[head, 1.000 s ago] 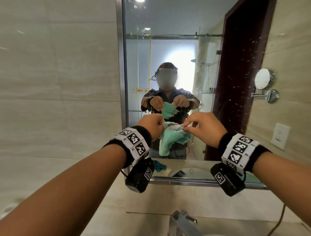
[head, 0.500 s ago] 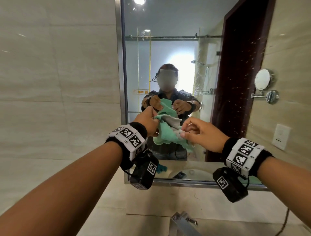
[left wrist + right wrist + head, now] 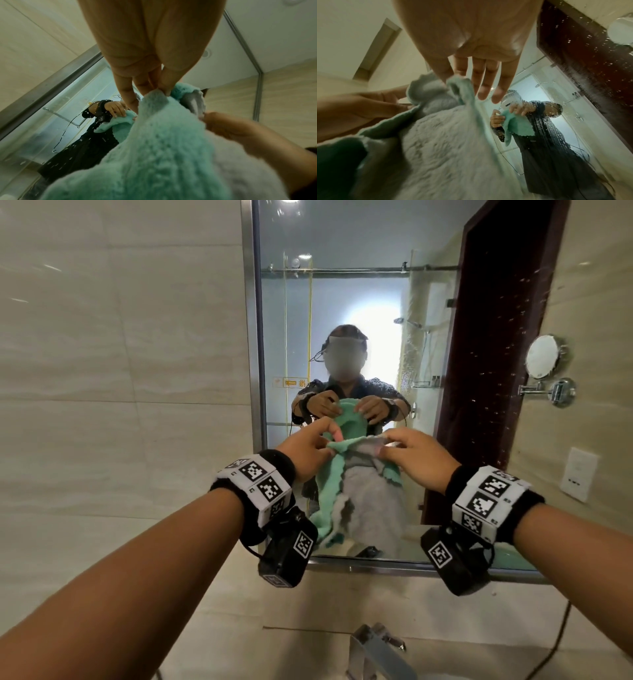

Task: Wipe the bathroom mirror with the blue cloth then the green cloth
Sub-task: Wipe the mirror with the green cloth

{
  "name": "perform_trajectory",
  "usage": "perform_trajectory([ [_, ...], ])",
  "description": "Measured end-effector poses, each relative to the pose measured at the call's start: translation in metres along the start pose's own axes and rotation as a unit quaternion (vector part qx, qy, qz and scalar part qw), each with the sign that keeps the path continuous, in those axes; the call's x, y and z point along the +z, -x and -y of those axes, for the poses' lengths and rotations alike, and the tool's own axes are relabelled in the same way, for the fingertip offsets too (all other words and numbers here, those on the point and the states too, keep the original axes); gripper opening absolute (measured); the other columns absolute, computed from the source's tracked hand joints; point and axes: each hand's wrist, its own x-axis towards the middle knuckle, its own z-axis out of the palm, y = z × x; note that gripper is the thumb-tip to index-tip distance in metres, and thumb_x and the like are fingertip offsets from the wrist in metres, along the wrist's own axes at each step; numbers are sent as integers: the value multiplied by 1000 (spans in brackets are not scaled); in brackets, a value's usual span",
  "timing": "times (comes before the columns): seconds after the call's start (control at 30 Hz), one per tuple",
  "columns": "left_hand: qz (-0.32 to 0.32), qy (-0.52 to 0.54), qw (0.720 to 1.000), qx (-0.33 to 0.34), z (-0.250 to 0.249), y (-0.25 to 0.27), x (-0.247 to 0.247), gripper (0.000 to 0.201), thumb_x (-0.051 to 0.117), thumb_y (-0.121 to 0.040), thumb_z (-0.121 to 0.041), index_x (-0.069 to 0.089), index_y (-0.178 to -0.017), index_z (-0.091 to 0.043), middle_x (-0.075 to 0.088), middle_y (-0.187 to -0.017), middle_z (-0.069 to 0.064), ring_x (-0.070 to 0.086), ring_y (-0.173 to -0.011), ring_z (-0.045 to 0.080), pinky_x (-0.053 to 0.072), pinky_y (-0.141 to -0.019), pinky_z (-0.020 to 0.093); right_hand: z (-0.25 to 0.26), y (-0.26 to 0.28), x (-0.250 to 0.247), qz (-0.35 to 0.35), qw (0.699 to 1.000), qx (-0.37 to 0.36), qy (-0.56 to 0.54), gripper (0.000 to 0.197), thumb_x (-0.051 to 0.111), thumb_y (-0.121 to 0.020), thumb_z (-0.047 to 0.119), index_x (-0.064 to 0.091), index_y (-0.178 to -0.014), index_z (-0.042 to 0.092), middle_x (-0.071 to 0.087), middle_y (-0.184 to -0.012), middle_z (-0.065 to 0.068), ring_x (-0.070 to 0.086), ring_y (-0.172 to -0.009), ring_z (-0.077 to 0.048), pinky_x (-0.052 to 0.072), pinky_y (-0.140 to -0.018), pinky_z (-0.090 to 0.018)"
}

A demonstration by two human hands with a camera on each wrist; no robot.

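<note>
Green cloth below both grips

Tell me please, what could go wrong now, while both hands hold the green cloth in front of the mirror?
1. The left hand and right hand only pinch the top edge of the green cloth; it might slip toward the faucet.
2. Droplets spot the mirror on its right side; a bunched cloth may smear them.
</note>
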Motion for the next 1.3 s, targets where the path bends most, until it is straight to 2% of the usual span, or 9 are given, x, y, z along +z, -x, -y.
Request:
perform_trajectory([
  [0.07, 4, 2, 1000, 3, -1, 1, 3, 26, 41, -96, -1, 47, -85, -25, 64, -91, 6, 57, -75, 17, 47, -61, 24, 6, -2, 2, 5, 1000, 23, 13, 21, 46, -94, 21, 48, -78, 7, 51, -77, -9, 46, -72, -23, 34, -62, -32],
  [0.23, 12, 32, 999, -11, -6, 4, 12, 10, 54, -91, -24, 49, -94, -31, 63, -110, 5, 58, -100, 29, 47, -93, 46, 3, -8, 5, -5, 997, 67, -32, 22, 44, -96, 24, 54, -95, 4, 55, -83, -8, 50, -74, -19, 36, -64, -32],
  [0.3, 11, 11, 1000, -8, -2, 4, 14, 27, 65, -84, -34, 46, -103, -31, 60, -114, 4, 59, -101, 26, 49, -89, 44, 1, -8, 5, -12, 995, 71, -63, 19, 47, -95, 24, 59, -98, 8, 61, -91, -7, 56, -83, -20, 42, -74, -33],
  [0.43, -64, -66, 996, 11, 8, 1, 14, 28, 62, -87, -10, 41, -95, -27, 61, -106, 14, 61, -83, 25, 57, -75, 39, -1, -6, 3, 4, 985, 89, -151, 16, 54, -93, 26, 62, -104, 17, 65, -100, -4, 60, -91, -19, 47, -84, -34],
  [0.6, -133, -128, 982, 29, 17, 3, 10, 11, 62, -88, -17, 52, -90, -20, 61, -102, -3, 57, -96, 16, 44, -82, 28, -2, -1, -2, 0, 934, 149, -325, 5, 56, -92, 17, 58, -96, 15, 62, -88, -7, 59, -77, -18, 49, -71, -31],
  [0.83, 21, -125, 992, -1, 5, 4, 32, 67, 76, -75, -33, 42, -132, -28, 55, -125, -3, 52, -111, 17, 43, -84, 28, 6, -3, -1, 19, 894, 146, -424, 8, 49, -94, 10, 56, -92, 9, 60, -87, -10, 58, -80, -21, 48, -81, -36],
  [1.0, -6, -187, 982, -17, 10, 4, 31, 28, 63, -89, -27, 55, -115, -25, 59, -98, -6, 55, -91, 15, 46, -75, 26, 13, 1, -8, 38, 847, 143, -510, 17, 39, -98, 9, 55, -93, 11, 60, -86, -9, 59, -75, -18, 54, -66, -29],
  [1.17, -23, -264, 964, 3, 15, 2, 22, 20, 59, -90, -28, 64, -104, -14, 56, -110, 6, 55, -99, 23, 47, -89, 32, -6, 1, -17, -34, 993, 99, -54, 16, 53, -93, 30, 61, -103, 21, 61, -103, -2, 57, -87, -16, 49, -79, -34],
  [1.3, -57, -297, 953, 20, 14, -1, 21, 17, 63, -87, -31, 66, -94, -16, 44, -110, 4, 46, -99, 20, 42, -90, 31, 4, 7, -16, -9, 977, -148, 154, 41, 62, -81, 49, 61, -118, 30, 50, -127, 6, 42, -116, -13, 34, -100, -32],
])
